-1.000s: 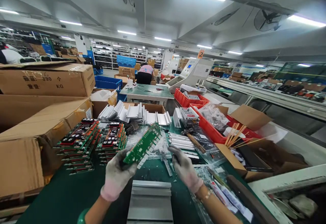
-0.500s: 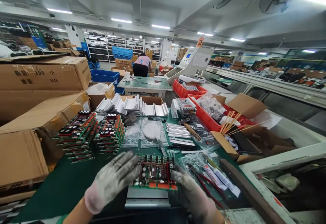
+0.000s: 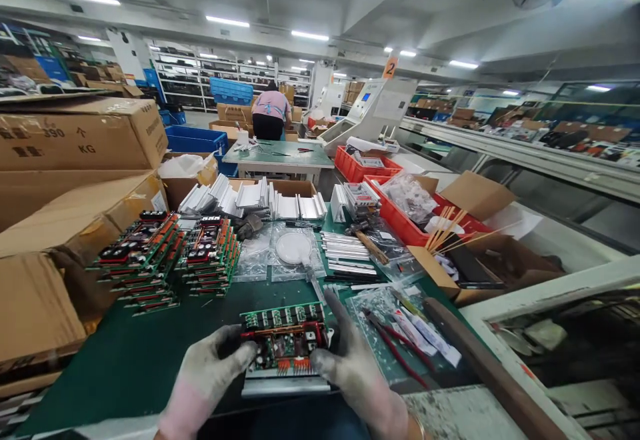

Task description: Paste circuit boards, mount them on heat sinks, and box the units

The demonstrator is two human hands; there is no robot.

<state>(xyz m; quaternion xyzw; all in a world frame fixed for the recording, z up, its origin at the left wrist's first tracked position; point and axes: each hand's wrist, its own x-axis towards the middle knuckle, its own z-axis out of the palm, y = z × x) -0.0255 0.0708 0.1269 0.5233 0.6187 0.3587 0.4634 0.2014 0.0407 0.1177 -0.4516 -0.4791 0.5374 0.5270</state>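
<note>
A green circuit board [image 3: 285,343] with black, red and orange parts lies above a silver aluminium profile [image 3: 285,387] at the table's near edge. My left hand [image 3: 213,367], in a grey-white glove, pinches the board's left end between thumb and fingers. At the right end, my right hand [image 3: 350,360], gloved too, has its thumb on the board's face and its fingers along the side, the index finger stretched forward. Stacked boards [image 3: 210,253] stand at the back left, beside another stack [image 3: 143,260].
Behind are silver profiles [image 3: 287,207], a bagged white disc [image 3: 293,249] and thin metal strips [image 3: 347,247]. To the right lie a hammer [image 3: 370,245], red-handled pliers [image 3: 400,353], white tubes [image 3: 435,340] and a brown bar [image 3: 480,367]. Cartons [image 3: 80,133] crowd the left. A person [image 3: 270,110] bends in the background.
My left hand has gone from flat and spread beside the board to gripping its left end. My right thumb has moved onto the board. The view has shifted slightly.
</note>
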